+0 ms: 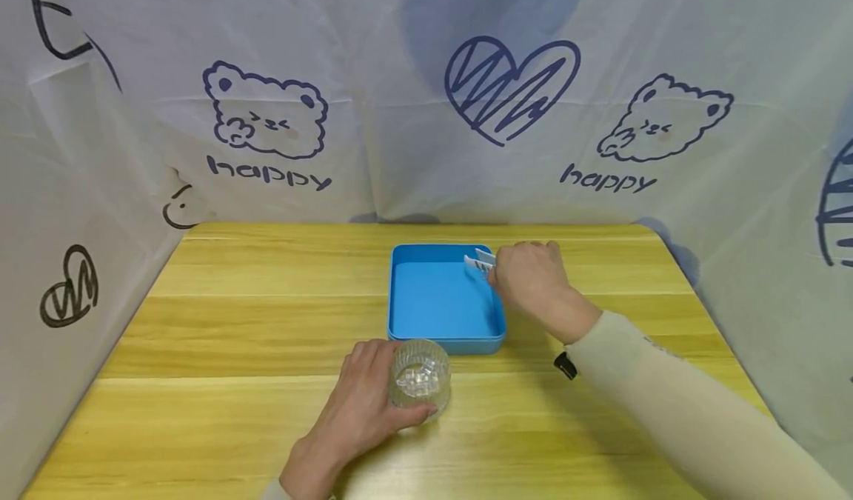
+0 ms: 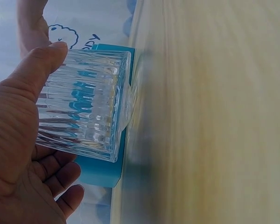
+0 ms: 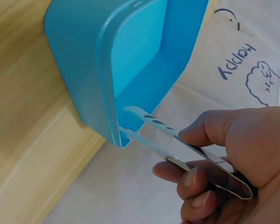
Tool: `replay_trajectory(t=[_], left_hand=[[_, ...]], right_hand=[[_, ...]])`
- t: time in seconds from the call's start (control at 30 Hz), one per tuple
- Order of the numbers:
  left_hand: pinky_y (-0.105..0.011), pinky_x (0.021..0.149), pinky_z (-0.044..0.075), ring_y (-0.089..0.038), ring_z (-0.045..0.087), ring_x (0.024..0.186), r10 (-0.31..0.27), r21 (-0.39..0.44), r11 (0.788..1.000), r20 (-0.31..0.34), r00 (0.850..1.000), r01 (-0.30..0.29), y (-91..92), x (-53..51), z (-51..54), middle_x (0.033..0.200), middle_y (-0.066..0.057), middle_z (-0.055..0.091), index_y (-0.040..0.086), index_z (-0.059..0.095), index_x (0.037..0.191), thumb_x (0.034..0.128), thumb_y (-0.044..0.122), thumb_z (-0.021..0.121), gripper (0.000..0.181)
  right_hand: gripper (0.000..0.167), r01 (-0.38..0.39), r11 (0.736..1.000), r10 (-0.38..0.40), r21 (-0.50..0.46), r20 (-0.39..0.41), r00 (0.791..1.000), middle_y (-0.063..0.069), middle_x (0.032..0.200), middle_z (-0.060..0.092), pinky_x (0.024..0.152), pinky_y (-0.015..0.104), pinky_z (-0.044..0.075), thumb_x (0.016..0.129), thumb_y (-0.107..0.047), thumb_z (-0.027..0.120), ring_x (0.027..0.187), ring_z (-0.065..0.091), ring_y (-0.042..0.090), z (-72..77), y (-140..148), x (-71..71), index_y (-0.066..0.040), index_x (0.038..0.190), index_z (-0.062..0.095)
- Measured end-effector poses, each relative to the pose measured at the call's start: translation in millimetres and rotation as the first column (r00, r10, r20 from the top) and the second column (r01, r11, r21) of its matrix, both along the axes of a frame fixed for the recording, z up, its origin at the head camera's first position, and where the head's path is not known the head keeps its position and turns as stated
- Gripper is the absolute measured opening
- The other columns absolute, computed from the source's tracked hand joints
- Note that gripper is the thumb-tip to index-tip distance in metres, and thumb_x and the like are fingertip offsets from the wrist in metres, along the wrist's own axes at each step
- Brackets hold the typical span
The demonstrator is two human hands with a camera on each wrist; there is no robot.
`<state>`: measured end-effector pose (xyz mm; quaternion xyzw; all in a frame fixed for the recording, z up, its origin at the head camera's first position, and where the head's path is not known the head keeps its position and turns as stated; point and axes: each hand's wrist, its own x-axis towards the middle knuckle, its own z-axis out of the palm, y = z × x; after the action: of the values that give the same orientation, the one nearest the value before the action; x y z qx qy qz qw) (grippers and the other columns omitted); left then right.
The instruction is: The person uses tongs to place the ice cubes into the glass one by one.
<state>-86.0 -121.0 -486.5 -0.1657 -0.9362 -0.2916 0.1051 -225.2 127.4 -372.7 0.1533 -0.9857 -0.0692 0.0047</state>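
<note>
My left hand (image 1: 363, 396) grips a clear ribbed glass (image 1: 421, 381) at the near side of a blue open-topped box (image 1: 443, 346). The left wrist view shows the thumb over the ribbed wall of the glass (image 2: 84, 102); whether its clear shapes are contents or the glass base, I cannot tell. Above the box's far right corner, my right hand (image 1: 536, 281) holds small metal tongs with white tips (image 1: 480, 261). The right wrist view shows thumb and fingers on the two arms of the tongs (image 3: 163, 140), whose tips stand apart by the rim of the box (image 3: 79, 56).
Under everything lies a wood-grain table (image 1: 253, 337). White cloth (image 1: 386, 137) with drawn bears and hearts hangs behind the table and along both sides. A small black object (image 1: 565, 365) shows under the right sleeve's cuff.
</note>
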Motion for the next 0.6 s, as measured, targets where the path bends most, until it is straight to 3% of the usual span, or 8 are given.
replay_trajectory(t=[0.27, 0.43, 0.6], left_hand=[[-0.047, 0.104, 0.047, -0.024, 0.057, 0.112, -0.001, 0.006, 1.000, 0.002, 1.000, 0.001, 1.2, -0.5, -0.9, 0.119, -0.005, 0.065, 0.007, 0.060, 0.132, 0.0661, 0.057, 0.096, 0.090], [-0.046, 0.103, 0.047, -0.023, 0.057, 0.112, -0.005, 0.010, 1.000, -0.011, 1.000, 0.005, 1.1, -0.5, -2.0, 0.118, -0.005, 0.066, 0.006, 0.060, 0.132, 0.0660, 0.056, 0.097, 0.090], [-0.046, 0.103, 0.047, -0.023, 0.057, 0.113, -0.008, 0.005, 1.000, 0.003, 1.000, 0.008, 0.3, -0.8, -1.2, 0.119, -0.005, 0.065, 0.006, 0.060, 0.133, 0.0674, 0.055, 0.096, 0.089]], right_hand=[[0.030, -0.008, 0.993, 0.011, 0.117, -0.028, 1.000, 0.010, 0.082, 0.073, 0.095, 0.059, 0.052, 0.106, -0.029, 0.060, 0.077, 0.062, 0.029, -13.7, -9.6, -1.0, -0.009, 0.095, 0.078], [0.028, -0.019, 0.994, 0.019, 0.107, 0.000, 1.000, 0.009, 0.083, 0.072, 0.099, 0.062, 0.052, 0.107, -0.025, 0.056, 0.078, 0.065, 0.030, -19.0, -14.6, -1.9, -0.007, 0.102, 0.077], [0.034, 0.016, 0.998, -0.021, 0.055, 0.099, 0.995, 0.011, 0.087, 0.074, 0.094, 0.062, 0.056, 0.105, -0.035, 0.061, 0.082, 0.069, 0.031, -11.9, -14.2, 0.4, -0.005, 0.098, 0.076]])
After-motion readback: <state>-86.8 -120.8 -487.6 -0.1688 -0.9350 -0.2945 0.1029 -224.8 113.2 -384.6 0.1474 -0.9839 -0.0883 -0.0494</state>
